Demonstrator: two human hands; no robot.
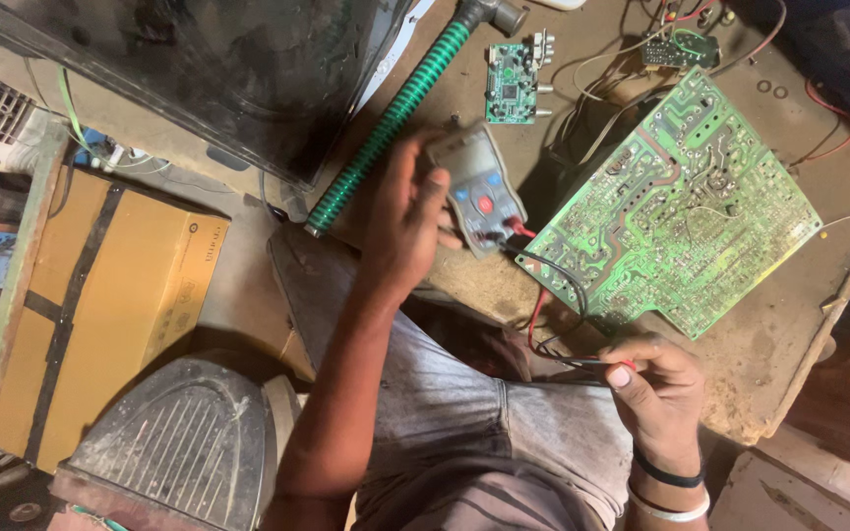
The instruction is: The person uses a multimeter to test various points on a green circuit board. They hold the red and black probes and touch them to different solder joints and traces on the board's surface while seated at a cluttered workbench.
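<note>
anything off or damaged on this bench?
Nothing is clearly broken. The large green circuit board lies askew, one corner hanging past the worn table edge. The left hand grips a grey multimeter; the right hand pinches its leads beside the board.

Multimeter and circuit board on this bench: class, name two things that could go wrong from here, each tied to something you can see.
1. The left hand tilts the grey multimeter near the bench edge; it could slip off.
2. The right hand pinches the red and black probe leads, which cross the large green circuit board; a tug might drag the board or let the tips bridge solder points.
</note>
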